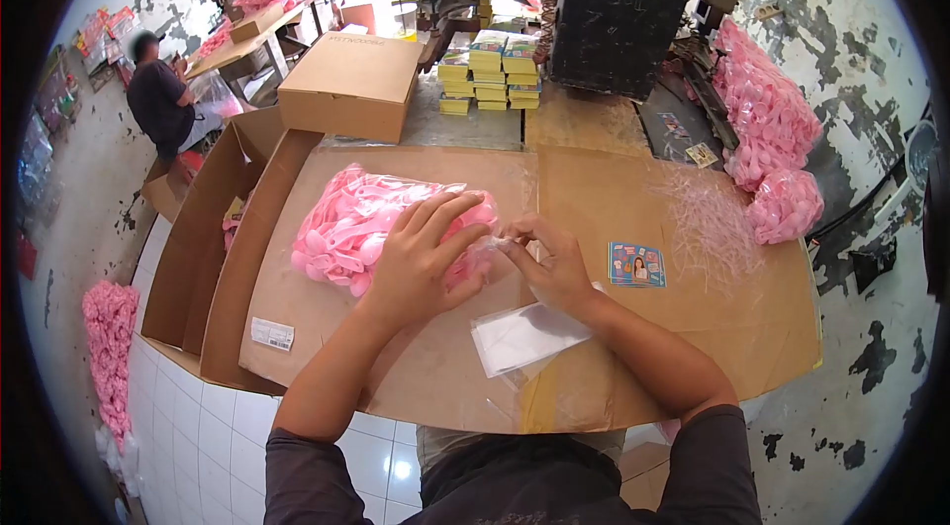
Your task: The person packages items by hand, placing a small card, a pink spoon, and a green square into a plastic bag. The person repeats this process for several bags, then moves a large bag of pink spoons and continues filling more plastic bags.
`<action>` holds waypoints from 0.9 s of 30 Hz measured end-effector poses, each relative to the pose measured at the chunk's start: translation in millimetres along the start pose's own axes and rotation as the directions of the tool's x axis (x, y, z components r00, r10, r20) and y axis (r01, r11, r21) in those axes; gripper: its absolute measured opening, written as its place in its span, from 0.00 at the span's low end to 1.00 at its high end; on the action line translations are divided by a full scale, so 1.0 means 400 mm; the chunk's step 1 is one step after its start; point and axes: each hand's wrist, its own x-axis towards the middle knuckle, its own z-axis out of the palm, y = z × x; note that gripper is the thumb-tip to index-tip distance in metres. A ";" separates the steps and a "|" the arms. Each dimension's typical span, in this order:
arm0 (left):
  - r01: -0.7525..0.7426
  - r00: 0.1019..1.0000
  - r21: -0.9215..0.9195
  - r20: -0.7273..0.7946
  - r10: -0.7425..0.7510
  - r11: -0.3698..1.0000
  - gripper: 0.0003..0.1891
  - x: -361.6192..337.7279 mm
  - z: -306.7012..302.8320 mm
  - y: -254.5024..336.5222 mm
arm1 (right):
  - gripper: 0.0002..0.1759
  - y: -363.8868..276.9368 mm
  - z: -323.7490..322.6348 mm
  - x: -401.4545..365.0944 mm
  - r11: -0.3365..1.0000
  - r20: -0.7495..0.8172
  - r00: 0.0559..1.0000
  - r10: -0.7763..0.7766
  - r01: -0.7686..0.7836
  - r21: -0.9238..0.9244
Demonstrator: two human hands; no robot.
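A clear plastic bag full of pink plastic pieces (341, 223) lies on the cardboard sheet (416, 377) that covers the work table. My left hand (421, 253) rests flat on the right end of that bag, fingers spread. My right hand (554, 263) pinches the twisted clear neck of the bag (500, 243) just to the right of it. A stack of empty clear bags (524, 337) lies under my right wrist. A small printed card (636, 265) sits to the right of my right hand.
A closed cardboard box (351, 80) stands behind, next to stacks of yellow-green packs (492, 70) and a black machine (614, 20). Filled pink bags (767, 119) pile up at the right, thin pink strands (708, 223) lie nearby. A person (158, 99) sits at the far left.
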 end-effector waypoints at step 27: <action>-0.007 0.993 0.171 -0.113 0.027 0.985 0.15 -0.026 0.058 0.014 | 0.15 -0.062 -0.025 0.022 0.722 0.072 0.877 -0.474 0.435 -0.539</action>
